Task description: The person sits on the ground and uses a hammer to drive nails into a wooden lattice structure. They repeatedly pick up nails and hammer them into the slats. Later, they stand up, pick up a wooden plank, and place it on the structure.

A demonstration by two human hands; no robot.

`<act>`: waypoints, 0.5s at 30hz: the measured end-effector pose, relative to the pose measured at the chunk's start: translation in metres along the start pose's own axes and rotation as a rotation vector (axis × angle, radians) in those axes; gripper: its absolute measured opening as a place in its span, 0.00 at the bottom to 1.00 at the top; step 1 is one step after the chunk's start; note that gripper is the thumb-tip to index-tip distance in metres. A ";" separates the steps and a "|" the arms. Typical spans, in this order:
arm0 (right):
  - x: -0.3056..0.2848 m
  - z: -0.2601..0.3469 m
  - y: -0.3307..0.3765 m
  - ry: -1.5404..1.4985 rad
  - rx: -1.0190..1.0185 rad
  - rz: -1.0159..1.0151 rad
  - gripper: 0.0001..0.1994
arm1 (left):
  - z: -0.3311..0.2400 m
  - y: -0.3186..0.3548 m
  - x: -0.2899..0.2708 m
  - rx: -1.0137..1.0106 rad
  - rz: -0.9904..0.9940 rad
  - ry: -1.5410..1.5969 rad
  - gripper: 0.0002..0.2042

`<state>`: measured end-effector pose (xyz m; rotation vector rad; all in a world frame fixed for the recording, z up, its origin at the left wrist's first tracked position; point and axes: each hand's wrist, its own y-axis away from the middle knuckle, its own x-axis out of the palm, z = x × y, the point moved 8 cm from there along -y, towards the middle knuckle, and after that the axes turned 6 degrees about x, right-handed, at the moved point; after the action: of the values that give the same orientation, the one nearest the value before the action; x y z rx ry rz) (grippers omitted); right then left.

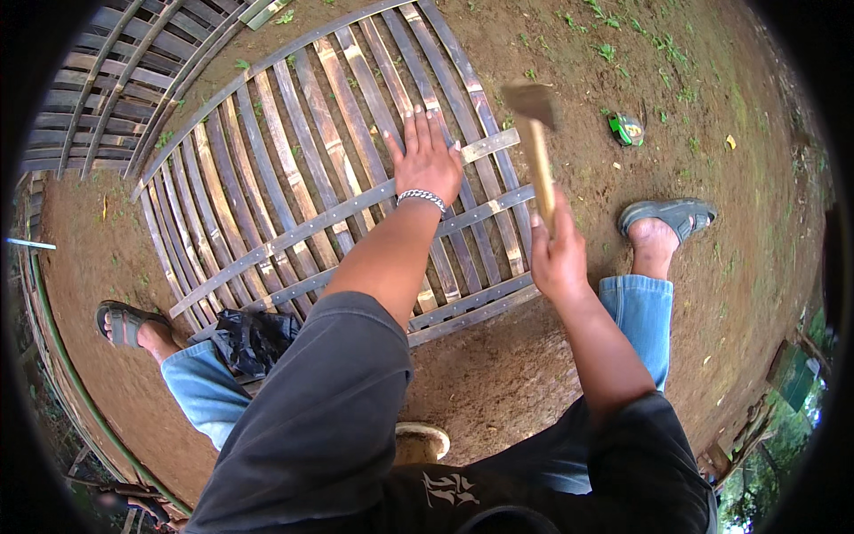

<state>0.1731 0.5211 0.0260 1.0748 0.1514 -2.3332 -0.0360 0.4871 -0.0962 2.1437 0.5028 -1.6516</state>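
A slatted bamboo panel (pixel 294 169) lies on the ground before me, its strips crossed by nailed battens. My left hand (pixel 427 160), wearing a chain bracelet, presses flat on the panel with fingers spread, next to a loose-ended cross batten (pixel 491 145). Nothing is gripped in it. Off the panel's right edge, my right hand (pixel 560 254) is wrapped round the wooden handle of a hammer (pixel 539 165). Its dark head is raised above the handle and blurred by motion, so its exact shape cannot be made out.
Under the near left corner of the panel sits a black plastic bag (pixel 253 341). A green tape measure (pixel 625 129) rests on the dirt at right. Another slatted panel (pixel 107 89) stands at far left. My sandalled feet flank the panel, and a pale round rim (pixel 425 433) shows below me.
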 end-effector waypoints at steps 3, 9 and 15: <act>-0.007 -0.007 0.005 -0.062 -0.067 -0.100 0.27 | -0.001 -0.004 -0.001 0.004 -0.019 0.011 0.32; 0.034 -0.058 0.000 0.155 0.235 0.131 0.27 | -0.007 -0.009 -0.003 0.009 -0.021 0.067 0.32; -0.013 -0.021 0.003 -0.457 -0.002 -0.204 0.26 | -0.003 -0.004 -0.001 0.011 -0.046 0.037 0.32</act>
<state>0.1951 0.5313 0.0222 0.5201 0.0916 -2.6937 -0.0360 0.4920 -0.0954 2.1896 0.5596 -1.6448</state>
